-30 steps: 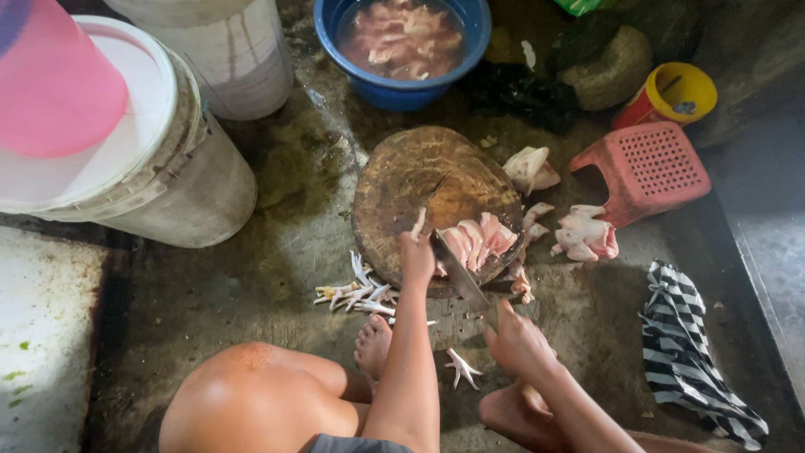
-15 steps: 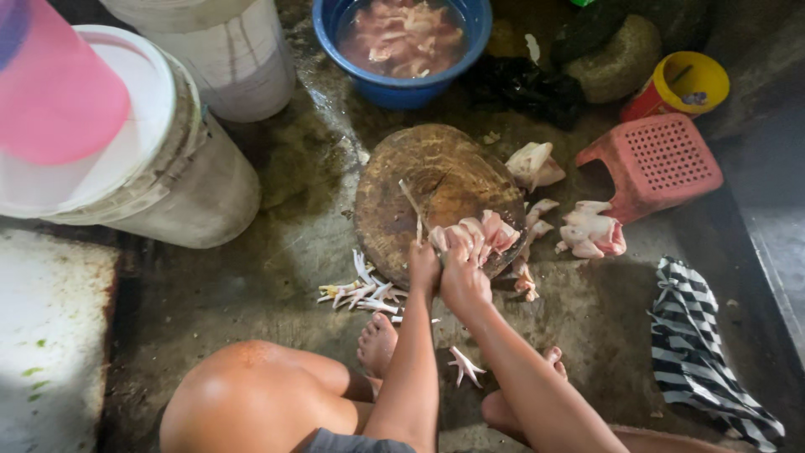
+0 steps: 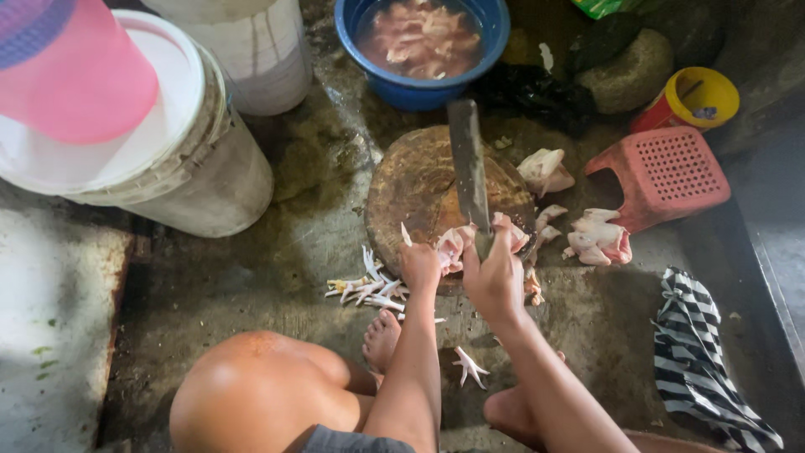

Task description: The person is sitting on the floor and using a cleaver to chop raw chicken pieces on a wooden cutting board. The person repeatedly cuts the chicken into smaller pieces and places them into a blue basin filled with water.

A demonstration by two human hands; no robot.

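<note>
Right hand [image 3: 495, 281] grips the cleaver [image 3: 468, 168] raised over raw chicken [image 3: 457, 243] that left hand [image 3: 419, 264] pins on the round block [image 3: 419, 184] (chopping step); I judge the next blow needs those fingers clear.

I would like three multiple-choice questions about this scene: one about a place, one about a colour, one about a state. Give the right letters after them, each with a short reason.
1. Where is the blue basin?
A. beyond the chopping block
B. on the pink stool
C. beside the striped cloth

2. What colour is the cup near the stool?
A. green
B. yellow
C. white

3. How is the knife held?
A. lying flat on the floor
B. standing in the basin
C. raised over the block in the right hand

Answers:
1. A: the basin sits at the top of the picture, past the block's far edge.
2. B: its rim and wall are yellow.
3. C: the right hand grips the handle and the blade points up over the block, while the left hand rests on the meat.
</note>
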